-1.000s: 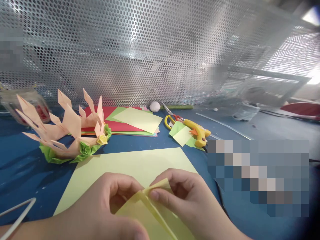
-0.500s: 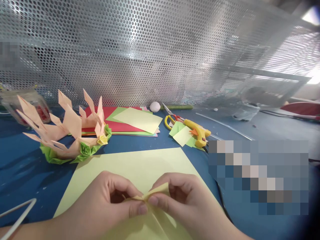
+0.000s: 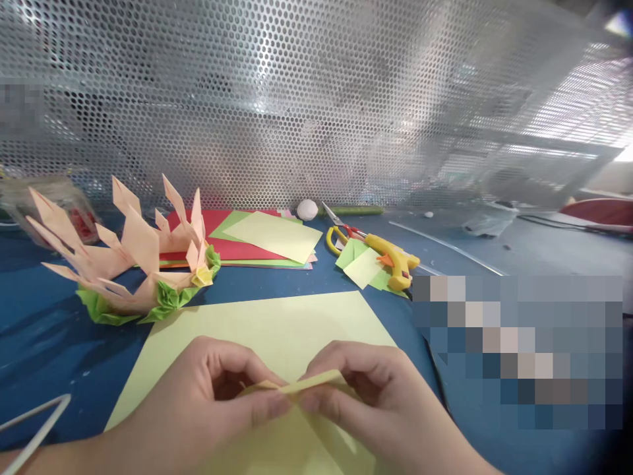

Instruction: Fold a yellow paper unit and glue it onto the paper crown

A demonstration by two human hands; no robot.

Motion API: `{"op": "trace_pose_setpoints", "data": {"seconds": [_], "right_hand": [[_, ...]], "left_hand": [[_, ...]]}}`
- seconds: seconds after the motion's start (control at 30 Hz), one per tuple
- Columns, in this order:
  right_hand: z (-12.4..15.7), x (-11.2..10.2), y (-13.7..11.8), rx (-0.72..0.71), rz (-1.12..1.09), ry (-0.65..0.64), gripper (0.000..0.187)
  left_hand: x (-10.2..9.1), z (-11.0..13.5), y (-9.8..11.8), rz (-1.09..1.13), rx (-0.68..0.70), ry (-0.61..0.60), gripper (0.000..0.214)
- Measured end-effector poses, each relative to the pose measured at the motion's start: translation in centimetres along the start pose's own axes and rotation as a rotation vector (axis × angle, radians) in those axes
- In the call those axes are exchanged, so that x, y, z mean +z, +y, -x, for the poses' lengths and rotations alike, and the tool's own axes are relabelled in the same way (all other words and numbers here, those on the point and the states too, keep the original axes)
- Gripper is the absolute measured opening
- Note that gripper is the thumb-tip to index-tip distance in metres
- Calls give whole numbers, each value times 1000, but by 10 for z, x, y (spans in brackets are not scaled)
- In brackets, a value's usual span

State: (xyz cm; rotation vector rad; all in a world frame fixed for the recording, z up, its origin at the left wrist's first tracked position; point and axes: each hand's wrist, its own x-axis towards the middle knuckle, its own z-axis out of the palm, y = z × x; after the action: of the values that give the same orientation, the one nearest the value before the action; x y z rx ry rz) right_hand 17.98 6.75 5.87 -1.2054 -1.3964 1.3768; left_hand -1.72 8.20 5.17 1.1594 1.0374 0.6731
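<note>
Between both hands is a small piece of folded yellow paper, pinched along its creases. My left hand grips its left part between thumb and index finger. From the other side my right hand pinches it, the two thumb tips almost meeting in the middle. The fingers hide much of the folded piece. Beneath them, a large pale yellow sheet lies flat on the blue table. Left of the sheet stands a peach paper crown trimmed with green folded paper and a small yellow flower.
Behind the sheet lies a stack of coloured paper. To its right are scissors, small paper squares and a yellow glue gun. A white ball sits by the perforated metal screen. A glass jar stands far left.
The fingers have shifted slightly on the folded paper. Its raised right flap now lies flatter and lower, and the right thumb has moved a little to the right.
</note>
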Motion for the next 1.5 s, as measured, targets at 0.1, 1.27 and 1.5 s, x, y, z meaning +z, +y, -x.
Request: {"op": "trace_pose_setpoints", "data": {"seconds": [0.1,1.27,1.5], "right_hand": [[2,1,-3,-6,-6,17,5],[8,-14,3,-251,489,71,47],[9,-14,1,-245,471,107,46]], "left_hand": [[0,1,1,-29,38,-5,22],[6,11,9,-372,39,15,48],[6,12,9,-306,24,6,46]]}}
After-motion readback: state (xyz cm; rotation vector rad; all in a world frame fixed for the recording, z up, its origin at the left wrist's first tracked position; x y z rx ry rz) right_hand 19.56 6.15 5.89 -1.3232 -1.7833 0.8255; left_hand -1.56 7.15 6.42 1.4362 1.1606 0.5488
